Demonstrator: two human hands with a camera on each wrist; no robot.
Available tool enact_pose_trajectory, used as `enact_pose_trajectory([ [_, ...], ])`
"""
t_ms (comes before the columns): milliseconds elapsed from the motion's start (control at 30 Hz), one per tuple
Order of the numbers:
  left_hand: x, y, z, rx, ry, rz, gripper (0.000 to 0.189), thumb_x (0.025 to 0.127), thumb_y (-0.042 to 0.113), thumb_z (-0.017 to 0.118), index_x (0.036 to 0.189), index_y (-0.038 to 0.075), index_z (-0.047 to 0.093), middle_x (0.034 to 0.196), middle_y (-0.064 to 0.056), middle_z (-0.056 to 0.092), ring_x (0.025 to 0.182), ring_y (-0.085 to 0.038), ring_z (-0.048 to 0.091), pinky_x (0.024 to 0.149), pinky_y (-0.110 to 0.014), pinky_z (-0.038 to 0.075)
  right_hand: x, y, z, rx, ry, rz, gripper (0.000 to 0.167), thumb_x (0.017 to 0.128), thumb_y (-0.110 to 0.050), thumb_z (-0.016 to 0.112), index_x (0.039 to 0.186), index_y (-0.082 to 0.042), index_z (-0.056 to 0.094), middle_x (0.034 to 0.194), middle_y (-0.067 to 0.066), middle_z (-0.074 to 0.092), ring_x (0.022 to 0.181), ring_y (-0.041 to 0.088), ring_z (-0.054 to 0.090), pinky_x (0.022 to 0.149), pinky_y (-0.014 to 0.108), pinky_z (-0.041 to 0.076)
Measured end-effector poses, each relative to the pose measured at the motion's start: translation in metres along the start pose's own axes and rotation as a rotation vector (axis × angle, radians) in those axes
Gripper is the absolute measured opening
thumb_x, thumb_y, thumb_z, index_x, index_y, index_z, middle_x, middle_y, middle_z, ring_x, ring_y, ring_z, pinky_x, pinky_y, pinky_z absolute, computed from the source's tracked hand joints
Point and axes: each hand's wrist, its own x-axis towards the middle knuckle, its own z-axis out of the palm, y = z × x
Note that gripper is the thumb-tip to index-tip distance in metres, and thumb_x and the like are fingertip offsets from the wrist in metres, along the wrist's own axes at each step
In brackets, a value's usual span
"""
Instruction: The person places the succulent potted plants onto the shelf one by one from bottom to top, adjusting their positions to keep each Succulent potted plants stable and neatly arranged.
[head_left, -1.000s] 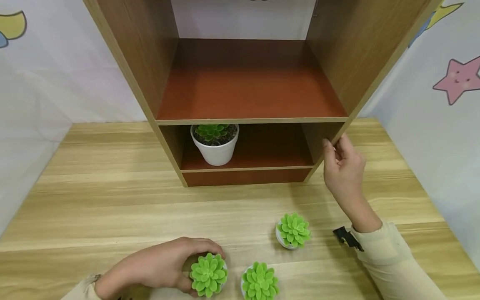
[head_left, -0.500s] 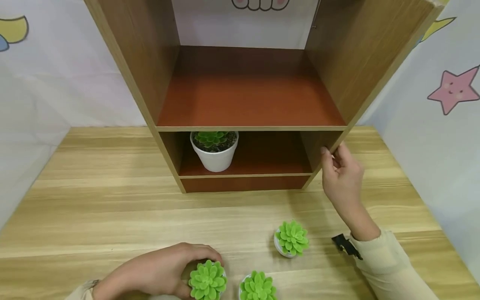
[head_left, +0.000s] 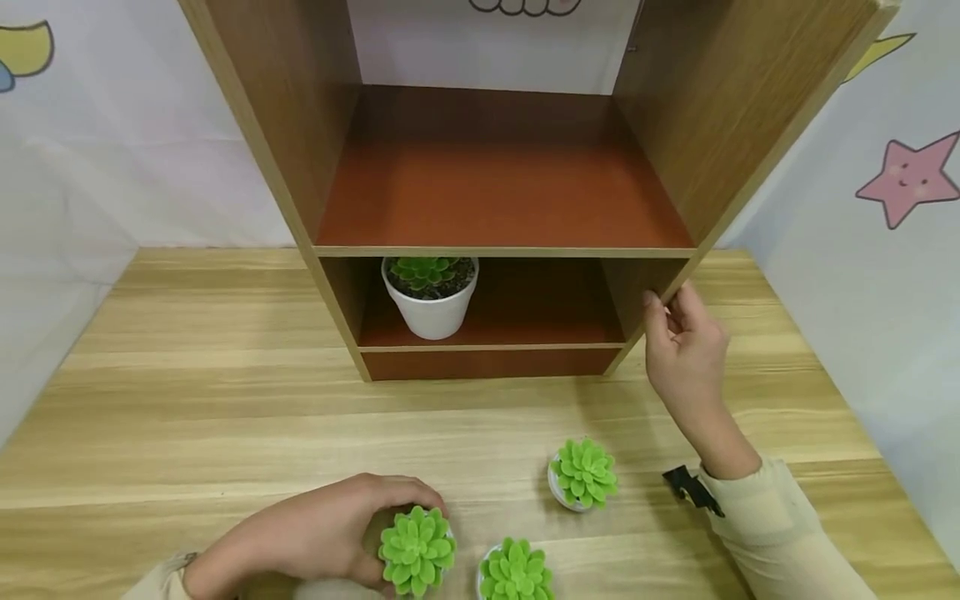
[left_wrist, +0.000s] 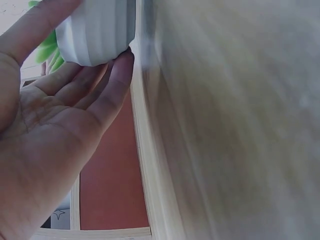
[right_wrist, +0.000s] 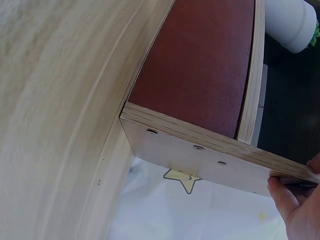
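My left hand [head_left: 326, 529] curls round a small potted succulent [head_left: 417, 550] at the front of the table; in the left wrist view its white ribbed pot [left_wrist: 97, 32] sits between thumb and fingers. My right hand [head_left: 686, 350] pinches the right side panel's front edge on a wooden shelf unit [head_left: 502, 252], and the right wrist view shows those fingers [right_wrist: 282, 197] on the panel. Beside the held plant stands a second small succulent [head_left: 516, 571]. A third small succulent [head_left: 585, 473] is farther back to the right. On the lower shelf a larger succulent in a white pot [head_left: 433, 312] stands at the left.
The shelf unit stands upright at the back of the wood-grain table [head_left: 187, 400], with a red-brown middle shelf [head_left: 502, 183]. Pale walls with cartoon stickers close in behind and on both sides, among them a pink star [head_left: 909, 179].
The head view has shifted slightly. Both hands keep their places, the left round the small succulent's pot and the right on the panel edge.
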Motion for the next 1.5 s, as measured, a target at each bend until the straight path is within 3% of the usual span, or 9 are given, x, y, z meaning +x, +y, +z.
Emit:
enact_pose_trajectory([
  [367,-0.002,0.006,-0.005,0.007,0.089,-0.082,0.068,0.071,0.012,0.089,0.128,0.031,0.057,0.116,0.017,0.059,0.102,-0.006,0.057,0.091,-0.028,0.047,0.000,-0.001,0.001,-0.009,-0.003,0.002,0.020,0.094,0.004,0.057,0.111,0.009,0.066,0.100,0.017,0.070,0.090,0.009,0.067,0.070,0.013,0.051],
  [867,0.003,0.011,-0.008,0.010,0.240,-0.112,0.065,0.071,0.016,0.089,0.126,0.032,0.058,0.118,0.016,0.060,0.103,-0.010,0.059,0.094,-0.034,0.047,-0.003,0.000,-0.001,-0.014,-0.010,0.010,0.018,0.094,0.003,0.057,0.108,0.011,0.065,0.100,0.017,0.071,0.090,0.010,0.068,0.070,0.016,0.053],
  [1233,0.012,0.019,-0.011,-0.010,0.271,-0.113,0.063,0.071,0.017,0.089,0.124,0.034,0.059,0.118,0.016,0.061,0.107,-0.011,0.058,0.096,-0.034,0.046,-0.001,-0.001,0.001,-0.022,-0.014,0.019,0.016,0.094,0.002,0.058,0.106,0.008,0.066,0.100,0.016,0.071,0.090,0.014,0.068,0.071,0.015,0.052],
  [1500,0.019,0.020,-0.008,-0.008,0.330,-0.111,0.064,0.070,0.020,0.090,0.125,0.030,0.060,0.119,0.016,0.060,0.108,-0.010,0.058,0.097,-0.035,0.046,-0.002,0.001,0.001,-0.038,-0.006,0.011,0.013,0.093,0.003,0.059,0.103,0.009,0.066,0.094,0.016,0.071,0.084,0.015,0.068,0.068,0.014,0.052],
])
